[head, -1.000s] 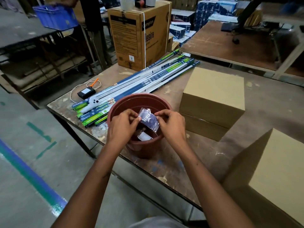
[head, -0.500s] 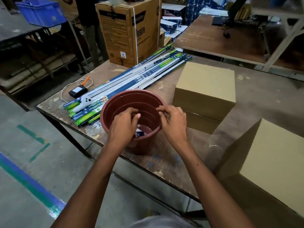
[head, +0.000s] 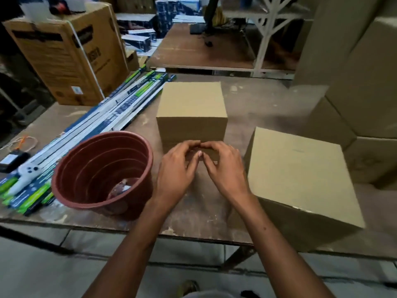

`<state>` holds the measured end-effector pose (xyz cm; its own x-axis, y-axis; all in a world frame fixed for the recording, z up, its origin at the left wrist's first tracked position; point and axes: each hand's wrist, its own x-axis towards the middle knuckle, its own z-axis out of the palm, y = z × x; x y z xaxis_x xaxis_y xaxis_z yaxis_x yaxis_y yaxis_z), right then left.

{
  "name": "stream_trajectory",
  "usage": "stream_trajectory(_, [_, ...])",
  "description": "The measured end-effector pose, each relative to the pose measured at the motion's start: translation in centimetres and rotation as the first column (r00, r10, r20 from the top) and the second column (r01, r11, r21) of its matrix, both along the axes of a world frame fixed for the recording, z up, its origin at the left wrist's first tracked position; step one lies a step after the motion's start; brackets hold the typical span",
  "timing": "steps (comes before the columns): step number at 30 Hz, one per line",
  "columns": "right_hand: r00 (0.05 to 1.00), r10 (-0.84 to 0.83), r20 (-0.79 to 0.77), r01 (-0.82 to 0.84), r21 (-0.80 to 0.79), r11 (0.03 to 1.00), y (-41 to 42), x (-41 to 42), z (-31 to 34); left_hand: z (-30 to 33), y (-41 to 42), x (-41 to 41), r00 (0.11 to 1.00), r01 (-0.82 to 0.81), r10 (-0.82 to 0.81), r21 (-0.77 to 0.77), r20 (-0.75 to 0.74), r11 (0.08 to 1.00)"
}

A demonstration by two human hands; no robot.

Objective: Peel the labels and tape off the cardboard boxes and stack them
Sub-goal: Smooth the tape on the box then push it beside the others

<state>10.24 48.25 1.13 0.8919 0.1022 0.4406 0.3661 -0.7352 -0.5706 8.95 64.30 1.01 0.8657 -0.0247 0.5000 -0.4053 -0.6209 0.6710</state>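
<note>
Your left hand [head: 178, 166] and right hand [head: 223, 166] meet, fingers [head: 189, 145] curled, apparently empty, though that's unclear. The box [head: 191, 108] stands just beyond your fingertips, equally near both hands.

Middle of the frame: cardboard box [head: 191, 108] on the table [head: 257, 108], both hands [head: 178, 168] [head: 225, 168] just before its near face. Left of the hands, a pot [head: 101, 168] with scraps [head: 122, 188] inside. Further left, long cartons [head: 103, 123] running toward the upper left, behind them a big printed carton [head: 64, 52]. Lower right, a second box [head: 300, 175]; stacked boxes [head: 354, 82] at the right edge.
</note>
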Motion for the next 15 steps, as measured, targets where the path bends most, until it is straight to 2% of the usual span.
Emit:
stream_trajectory(7, [0.985,-0.166,-0.044,0.161,-0.101,0.982,-9.4,-2.8,1.3,-0.4,-9.6,0.2,0.986,0.163,-0.162,0.03,-0.039,0.986])
stream_trajectory(9, [0.971,-0.219,-0.095,0.194,-0.224,0.955,-12.1,-3.4,1.1,-0.9,-12.2,0.4,0.98,0.179,-0.173,0.058,-0.098,0.982])
stream_trajectory(11, [0.966,-0.216,-0.145,0.162,-0.317,0.934,-14.7,-3.8,0.4,-1.1,-14.5,0.5,0.962,0.196,-0.18,0.06,-0.206,0.979])
stream_trajectory(15, [0.973,-0.121,-0.195,0.047,-0.347,0.937,-19.0,-4.5,-0.9,-1.6,-17.3,0.9,0.921,0.159,-0.108,0.109,-0.374,0.981])
